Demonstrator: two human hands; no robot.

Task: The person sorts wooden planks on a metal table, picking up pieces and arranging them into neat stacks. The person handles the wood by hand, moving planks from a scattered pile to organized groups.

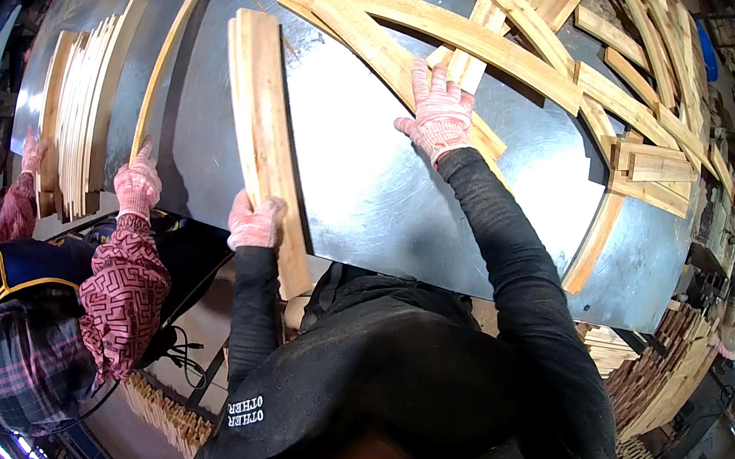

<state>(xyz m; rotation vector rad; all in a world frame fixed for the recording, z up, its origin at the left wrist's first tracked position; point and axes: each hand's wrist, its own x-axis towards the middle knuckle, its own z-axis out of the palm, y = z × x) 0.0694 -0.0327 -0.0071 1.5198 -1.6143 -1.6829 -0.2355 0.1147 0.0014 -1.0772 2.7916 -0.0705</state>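
My left hand [257, 222], in a pink-and-white knit glove, is closed round the near end of a pair of wooden slats [260, 95] that lie together on the metal table. Their near end juts past the table's front edge. My right hand [441, 114], gloved alike, reaches forward with its fingers stretched out over a wooden slat [368, 48] at the edge of a loose heap. The palm side is hidden, and I see no grip round that slat. A long curved slat [494, 46] lies across the heap just beyond my right fingertips.
The metal table [371, 202] carries crisscrossed slats [625, 106] at the right. On the left, a co-worker's gloved hand [139, 186] touches a thin slat [163, 73] beside an upright row of slats [87, 100]. Stacked wood [669, 371] stands beyond the table's right front corner.
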